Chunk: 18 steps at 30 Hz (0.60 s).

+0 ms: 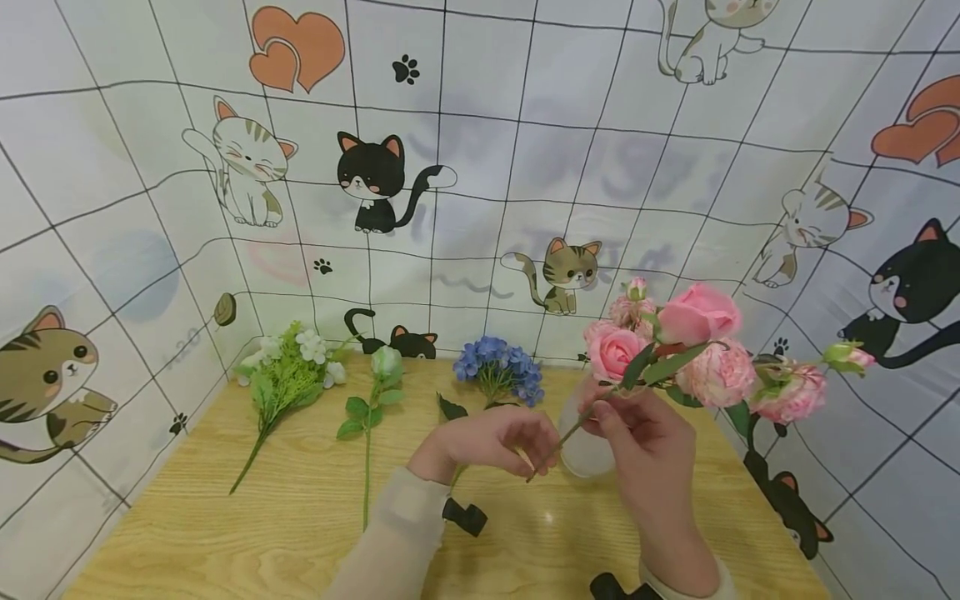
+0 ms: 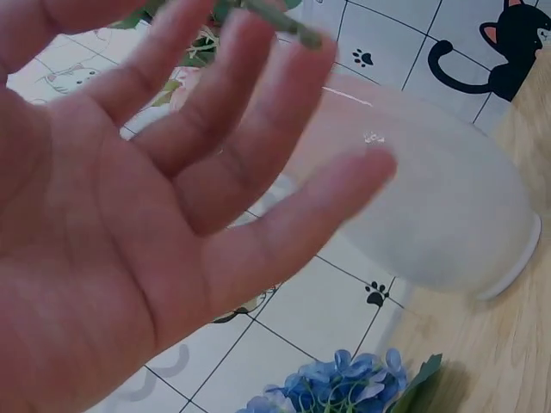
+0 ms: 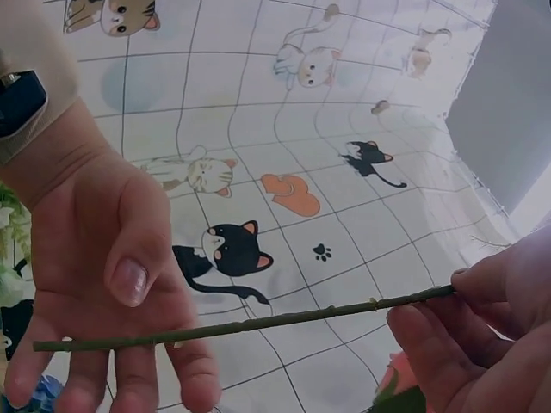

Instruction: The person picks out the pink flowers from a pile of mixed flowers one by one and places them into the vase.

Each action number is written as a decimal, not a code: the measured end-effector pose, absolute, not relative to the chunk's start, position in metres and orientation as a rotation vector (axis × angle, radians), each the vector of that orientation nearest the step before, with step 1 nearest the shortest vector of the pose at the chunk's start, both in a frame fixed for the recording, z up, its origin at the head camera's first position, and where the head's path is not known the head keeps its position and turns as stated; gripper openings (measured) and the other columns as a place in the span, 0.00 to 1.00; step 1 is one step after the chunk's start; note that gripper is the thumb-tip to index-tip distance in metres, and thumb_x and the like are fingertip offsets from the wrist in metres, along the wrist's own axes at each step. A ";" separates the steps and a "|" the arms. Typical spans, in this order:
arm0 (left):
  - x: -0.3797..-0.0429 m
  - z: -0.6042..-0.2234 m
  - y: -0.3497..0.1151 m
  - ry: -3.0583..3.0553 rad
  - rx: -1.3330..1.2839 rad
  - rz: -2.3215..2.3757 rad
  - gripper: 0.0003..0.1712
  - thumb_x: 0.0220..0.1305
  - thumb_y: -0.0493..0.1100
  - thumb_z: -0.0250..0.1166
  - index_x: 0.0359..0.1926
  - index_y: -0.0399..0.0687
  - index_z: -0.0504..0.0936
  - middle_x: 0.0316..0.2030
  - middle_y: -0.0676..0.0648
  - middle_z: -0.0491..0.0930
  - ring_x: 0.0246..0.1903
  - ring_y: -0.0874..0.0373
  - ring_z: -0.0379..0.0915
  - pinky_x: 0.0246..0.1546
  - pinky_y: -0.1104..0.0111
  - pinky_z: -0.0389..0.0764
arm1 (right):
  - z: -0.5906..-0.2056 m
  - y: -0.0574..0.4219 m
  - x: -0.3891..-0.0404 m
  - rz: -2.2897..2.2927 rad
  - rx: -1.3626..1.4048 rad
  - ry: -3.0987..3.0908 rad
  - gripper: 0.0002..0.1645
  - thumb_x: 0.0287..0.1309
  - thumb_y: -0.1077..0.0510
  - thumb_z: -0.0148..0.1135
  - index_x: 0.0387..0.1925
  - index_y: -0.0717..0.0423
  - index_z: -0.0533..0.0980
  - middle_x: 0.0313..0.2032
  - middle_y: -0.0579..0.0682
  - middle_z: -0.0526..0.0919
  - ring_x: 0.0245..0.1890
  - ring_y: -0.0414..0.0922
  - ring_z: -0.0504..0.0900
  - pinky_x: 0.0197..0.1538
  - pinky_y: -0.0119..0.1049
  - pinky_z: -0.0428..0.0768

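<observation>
My right hand [image 1: 656, 458] pinches the green stem [image 3: 258, 324] of a spray of pink roses [image 1: 701, 315] between thumb and fingertips, just below the blooms. Full blossoms and small buds lean out to the right. The bare stem slants down and left toward my left hand [image 1: 498, 437]. That hand has its palm turned up and its fingers loosely extended; in the right wrist view the stem's cut end crosses in front of its fingers [image 3: 138, 379]. Behind both hands stands a frosted white vase [image 2: 430, 198], partly hidden by the right hand in the head view.
On the wooden table [image 1: 300, 533] lie a bunch of white flowers with greenery [image 1: 288, 379], a single pale green rose [image 1: 386, 365] and a blue hydrangea [image 1: 498, 367], partly behind my left hand. A cat-printed grid curtain [image 1: 480, 167] closes off the back and sides.
</observation>
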State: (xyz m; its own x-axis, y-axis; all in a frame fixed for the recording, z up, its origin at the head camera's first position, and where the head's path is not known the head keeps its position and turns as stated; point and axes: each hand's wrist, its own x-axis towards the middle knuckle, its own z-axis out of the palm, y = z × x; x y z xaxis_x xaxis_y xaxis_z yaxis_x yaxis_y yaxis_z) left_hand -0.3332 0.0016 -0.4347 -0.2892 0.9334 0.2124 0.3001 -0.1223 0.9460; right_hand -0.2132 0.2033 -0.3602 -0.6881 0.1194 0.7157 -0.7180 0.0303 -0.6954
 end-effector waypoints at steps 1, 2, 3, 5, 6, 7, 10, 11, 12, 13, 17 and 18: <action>-0.334 -0.435 0.002 1.598 1.361 1.457 0.21 0.66 0.25 0.61 0.60 0.26 0.73 0.52 0.22 0.77 0.48 0.57 0.84 0.53 0.60 0.88 | -0.360 0.205 -0.214 1.727 0.615 -1.670 0.05 0.65 0.82 0.58 0.41 0.83 0.78 0.36 0.45 0.92 0.34 0.37 0.92 0.38 0.32 0.89; -0.334 -0.436 0.002 1.621 1.335 1.474 0.23 0.66 0.25 0.61 0.62 0.26 0.72 0.54 0.22 0.77 0.50 0.53 0.85 0.56 0.60 0.87 | -0.359 0.207 -0.214 1.719 0.610 -1.658 0.05 0.64 0.83 0.58 0.41 0.83 0.78 0.36 0.45 0.92 0.34 0.37 0.92 0.38 0.32 0.89; -0.334 -0.437 0.003 1.668 1.308 1.487 0.24 0.66 0.27 0.61 0.63 0.27 0.73 0.55 0.23 0.77 0.52 0.51 0.84 0.56 0.60 0.87 | -0.358 0.209 -0.214 1.718 0.622 -1.633 0.06 0.63 0.84 0.58 0.41 0.84 0.78 0.36 0.46 0.92 0.35 0.37 0.93 0.38 0.31 0.89; -0.334 -0.439 0.005 1.774 1.244 1.513 0.25 0.67 0.28 0.62 0.64 0.28 0.73 0.56 0.27 0.79 0.54 0.44 0.84 0.57 0.62 0.86 | -0.356 0.215 -0.214 1.687 0.634 -1.596 0.06 0.62 0.85 0.58 0.40 0.84 0.78 0.37 0.46 0.92 0.35 0.37 0.93 0.38 0.30 0.89; -0.333 -0.440 0.008 1.836 1.205 1.527 0.24 0.68 0.29 0.64 0.64 0.30 0.74 0.57 0.29 0.80 0.55 0.43 0.84 0.55 0.64 0.87 | -0.354 0.218 -0.213 1.676 0.650 -1.574 0.06 0.61 0.85 0.58 0.39 0.85 0.78 0.37 0.47 0.92 0.36 0.37 0.93 0.39 0.29 0.88; -0.333 -0.442 0.011 1.889 1.162 1.549 0.25 0.68 0.30 0.65 0.64 0.31 0.75 0.57 0.31 0.81 0.55 0.42 0.84 0.54 0.67 0.86 | -0.353 0.220 -0.213 1.666 0.662 -1.549 0.05 0.61 0.86 0.58 0.39 0.86 0.77 0.38 0.49 0.92 0.36 0.38 0.93 0.39 0.29 0.88; -0.329 -0.449 0.026 2.049 1.022 1.651 0.27 0.67 0.34 0.70 0.65 0.36 0.77 0.61 0.35 0.81 0.58 0.43 0.83 0.53 0.68 0.85 | -0.350 0.228 -0.212 1.604 0.655 -1.505 0.03 0.61 0.85 0.58 0.37 0.88 0.76 0.39 0.50 0.92 0.37 0.39 0.93 0.41 0.28 0.88; -0.328 -0.452 0.033 2.085 0.972 1.699 0.28 0.67 0.35 0.72 0.66 0.38 0.77 0.62 0.36 0.80 0.59 0.43 0.82 0.55 0.67 0.85 | -0.349 0.230 -0.212 1.594 0.649 -1.483 0.02 0.61 0.85 0.59 0.36 0.88 0.76 0.39 0.51 0.93 0.38 0.39 0.93 0.41 0.28 0.88; -0.327 -0.455 0.040 2.122 0.924 1.740 0.29 0.66 0.37 0.73 0.67 0.40 0.77 0.64 0.37 0.79 0.60 0.44 0.81 0.56 0.66 0.85 | -0.348 0.232 -0.211 1.573 0.636 -1.469 0.03 0.61 0.84 0.60 0.36 0.89 0.75 0.39 0.52 0.93 0.38 0.39 0.93 0.41 0.28 0.88; -0.325 -0.459 0.048 2.147 0.875 1.781 0.32 0.65 0.37 0.75 0.68 0.41 0.76 0.66 0.38 0.78 0.63 0.43 0.79 0.57 0.63 0.85 | -0.347 0.234 -0.211 1.555 0.623 -1.456 0.05 0.62 0.83 0.61 0.37 0.90 0.75 0.39 0.52 0.92 0.38 0.39 0.93 0.41 0.28 0.88; -0.319 -0.475 0.072 2.277 0.709 1.840 0.39 0.62 0.42 0.79 0.72 0.53 0.74 0.70 0.45 0.75 0.67 0.44 0.75 0.60 0.54 0.84 | -0.343 0.237 -0.211 1.417 0.527 -1.463 0.13 0.64 0.75 0.68 0.38 0.89 0.76 0.37 0.49 0.92 0.36 0.37 0.92 0.42 0.25 0.87; -0.318 -0.480 0.077 2.320 0.683 1.825 0.41 0.61 0.43 0.80 0.73 0.56 0.73 0.71 0.47 0.74 0.68 0.44 0.74 0.61 0.53 0.83 | -0.343 0.237 -0.210 1.367 0.492 -1.475 0.15 0.64 0.73 0.69 0.39 0.88 0.76 0.37 0.47 0.92 0.36 0.36 0.91 0.42 0.24 0.86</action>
State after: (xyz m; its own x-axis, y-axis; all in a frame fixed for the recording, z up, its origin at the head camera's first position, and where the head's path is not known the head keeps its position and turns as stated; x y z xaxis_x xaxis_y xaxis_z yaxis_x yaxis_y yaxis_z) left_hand -0.3179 0.0768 -0.4796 -0.8925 0.4115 0.1849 0.2765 0.1752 0.9449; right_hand -0.2105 0.2368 -0.3426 -0.3952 0.3297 0.8574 -0.8300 0.2719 -0.4871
